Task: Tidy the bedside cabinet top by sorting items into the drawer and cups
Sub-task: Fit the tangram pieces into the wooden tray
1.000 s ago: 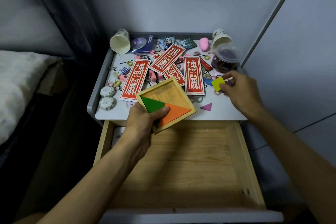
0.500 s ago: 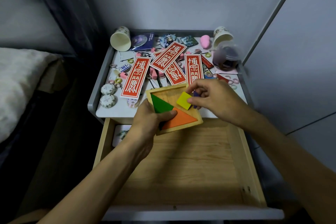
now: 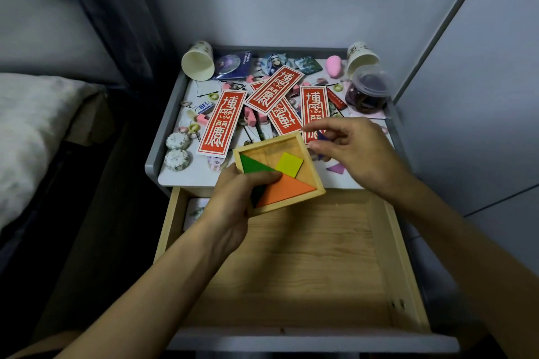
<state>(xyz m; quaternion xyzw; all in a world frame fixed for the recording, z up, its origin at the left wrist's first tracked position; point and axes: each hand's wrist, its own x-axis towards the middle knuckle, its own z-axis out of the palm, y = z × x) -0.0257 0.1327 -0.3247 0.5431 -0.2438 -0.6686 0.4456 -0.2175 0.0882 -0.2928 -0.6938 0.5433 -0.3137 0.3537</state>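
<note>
Our left hand (image 3: 233, 198) grips the three-piece wooden tray (image 3: 291, 203). Our right hand (image 3: 358, 151) pinches a purple piece (image 3: 321, 136) near red cards (image 3: 221, 122).

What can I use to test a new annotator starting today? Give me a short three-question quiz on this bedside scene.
1. True or false: the yellow square piece lies inside the square wooden tray.
2. The left hand grips: A. a phone B. that tray C. a book.
3. How many patterned paper cups lie tipped on their sides on the pale cabinet top?

Key: 1 true; 2 B; 3 two.
</note>
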